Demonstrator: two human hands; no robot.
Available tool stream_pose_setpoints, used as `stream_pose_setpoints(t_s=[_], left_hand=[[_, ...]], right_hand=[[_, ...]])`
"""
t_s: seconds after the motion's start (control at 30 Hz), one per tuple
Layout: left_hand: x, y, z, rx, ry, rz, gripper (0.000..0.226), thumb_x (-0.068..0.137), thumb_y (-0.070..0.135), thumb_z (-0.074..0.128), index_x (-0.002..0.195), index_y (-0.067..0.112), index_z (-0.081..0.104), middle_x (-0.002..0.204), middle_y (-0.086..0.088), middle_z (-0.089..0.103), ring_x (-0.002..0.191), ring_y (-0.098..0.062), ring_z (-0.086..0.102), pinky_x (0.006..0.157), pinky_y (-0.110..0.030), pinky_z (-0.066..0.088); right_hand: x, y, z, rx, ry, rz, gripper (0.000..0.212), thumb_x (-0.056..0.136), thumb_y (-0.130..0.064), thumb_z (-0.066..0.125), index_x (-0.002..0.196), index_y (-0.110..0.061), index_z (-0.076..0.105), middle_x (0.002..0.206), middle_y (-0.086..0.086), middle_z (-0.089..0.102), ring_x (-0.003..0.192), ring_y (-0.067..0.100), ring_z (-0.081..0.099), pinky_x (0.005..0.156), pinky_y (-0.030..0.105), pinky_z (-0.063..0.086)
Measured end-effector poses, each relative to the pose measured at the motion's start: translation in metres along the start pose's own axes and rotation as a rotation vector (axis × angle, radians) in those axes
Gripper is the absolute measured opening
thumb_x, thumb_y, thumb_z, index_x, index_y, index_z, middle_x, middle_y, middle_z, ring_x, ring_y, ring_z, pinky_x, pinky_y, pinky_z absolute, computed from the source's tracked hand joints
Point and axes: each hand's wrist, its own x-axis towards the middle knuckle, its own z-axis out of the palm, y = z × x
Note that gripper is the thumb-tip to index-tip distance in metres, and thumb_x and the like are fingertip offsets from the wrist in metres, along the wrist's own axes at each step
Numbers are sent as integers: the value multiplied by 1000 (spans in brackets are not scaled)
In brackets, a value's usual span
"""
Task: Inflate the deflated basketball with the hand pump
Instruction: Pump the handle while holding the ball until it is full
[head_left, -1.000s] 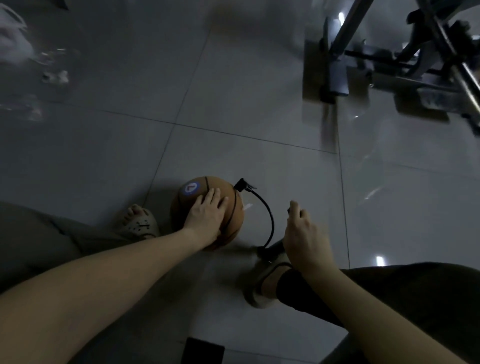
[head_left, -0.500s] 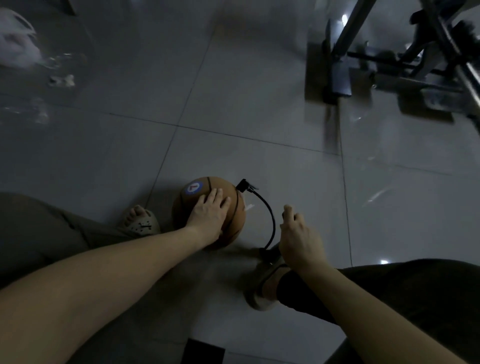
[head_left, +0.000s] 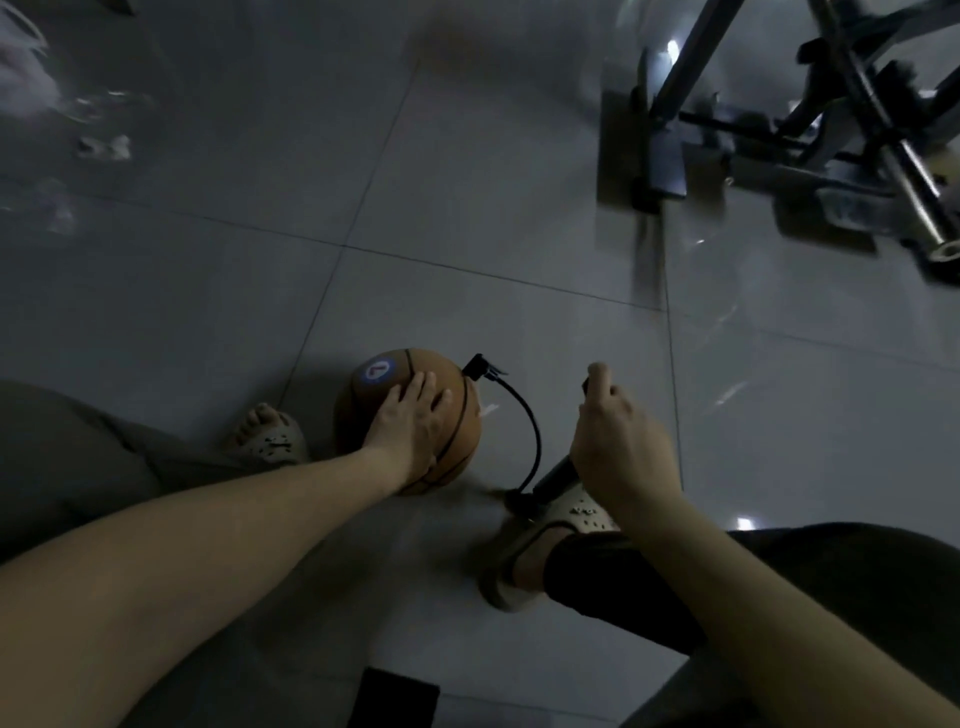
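Looking down from head height, a dim grey tiled floor (head_left: 467, 208) fills the view. An orange-brown ball (head_left: 457, 410) sits on the floor near the middle, with a round blue-and-white logo on its upper left side and dark seam lines across it. The left hand (head_left: 410, 431) lies flat on top of the ball, fingers spread and relaxed, pressing it down rather than curling around it.

A black hose (head_left: 530, 431) arcs from a black nozzle (head_left: 478, 368) at the ball's upper right edge, down to the foot of a dark pump (head_left: 550, 480) standing just right of the ball. The right hand (head_left: 618, 447) hangs over the pump with its fingers curled closed around the top; the handle itself is almost wholly hidden by the hand, with only a dark tip showing beside the raised thumb.

A foot in a pale perforated sandal (head_left: 571, 514) rests against the pump's base, with a dark trouser leg behind it. Another sandalled foot (head_left: 270, 441) shows just left of the ball, toes forward.

A dark metal frame (head_left: 779, 119) with angled bars stands well apart at the upper right. Blurred pale shapes lie at the upper left, too unclear to identify. A dark flat object (head_left: 395, 699) sits at the bottom edge.
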Motion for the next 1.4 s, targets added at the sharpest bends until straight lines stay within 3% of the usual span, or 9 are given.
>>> stream_pose_setpoints(t_s=[0.1, 0.37, 0.63, 0.8, 0.97, 1.17, 1.3, 1.4], left_hand=[[-1, 0, 3, -10, 24, 4, 98, 91, 49, 65, 162, 15, 5, 168, -19, 2, 155, -35, 4, 123, -47, 17], [6, 5, 4, -4, 31, 19, 99, 91, 49, 66, 162, 15, 7, 168, -20, 3, 155, -35, 4, 123, -49, 17], [3, 3, -1, -2, 26, 25, 96, 92, 48, 65, 162, 14, 8, 168, -20, 4, 155, -35, 6, 124, -49, 17], [1, -2, -6, -6, 3, 19, 93, 94, 46, 61, 161, 13, 7, 167, -21, 4, 155, -36, 6, 122, -48, 20], [-6, -1, -3, -16, 57, 51, 96, 89, 49, 65, 161, 12, 13, 166, -23, 10, 154, -37, 13, 120, -48, 23], [1, 0, -2, 4, 4, 29, 100, 91, 53, 63, 162, 13, 5, 167, -22, 1, 155, -36, 4, 123, -48, 18], [2, 2, 3, 17, 26, 28, 96, 96, 52, 57, 162, 14, 0, 168, -19, -3, 156, -35, 0, 124, -47, 14], [6, 4, 3, -20, 50, 28, 98, 92, 50, 64, 162, 15, 6, 168, -19, 2, 155, -35, 3, 124, -49, 16]], right_hand=[[-8, 4, 33, 11, -45, 9, 28, 100, -12, 43, 126, -16, 32, 88, 9, 55, 55, 21, 54, 48, 40, 53], [-6, 12, 76, -43, -158, 4, 45, 100, -13, 44, 141, -13, 28, 101, 11, 53, 57, 21, 55, 49, 38, 54], [-7, 7, 62, -66, -176, -43, 40, 100, -16, 44, 136, -17, 27, 108, 9, 54, 78, 26, 57, 62, 39, 51], [2, 0, 0, -161, -40, -111, 32, 98, -16, 46, 128, -14, 37, 96, 9, 58, 77, 29, 59, 56, 35, 40], [3, -8, -53, -203, 71, -116, 22, 97, -15, 45, 117, -14, 36, 78, 6, 53, 59, 24, 49, 49, 33, 33], [-11, -5, -7, -289, -14, -110, 38, 96, -10, 42, 133, -8, 36, 82, 7, 47, 56, 19, 44, 45, 30, 32], [-14, 3, 28, -262, -85, -138, 48, 96, -12, 50, 140, -7, 32, 89, 9, 48, 62, 17, 46, 47, 29, 43], [-11, 7, 49, -262, -104, -117, 48, 95, -12, 52, 139, -7, 35, 90, 10, 50, 61, 17, 41, 45, 28, 34]])
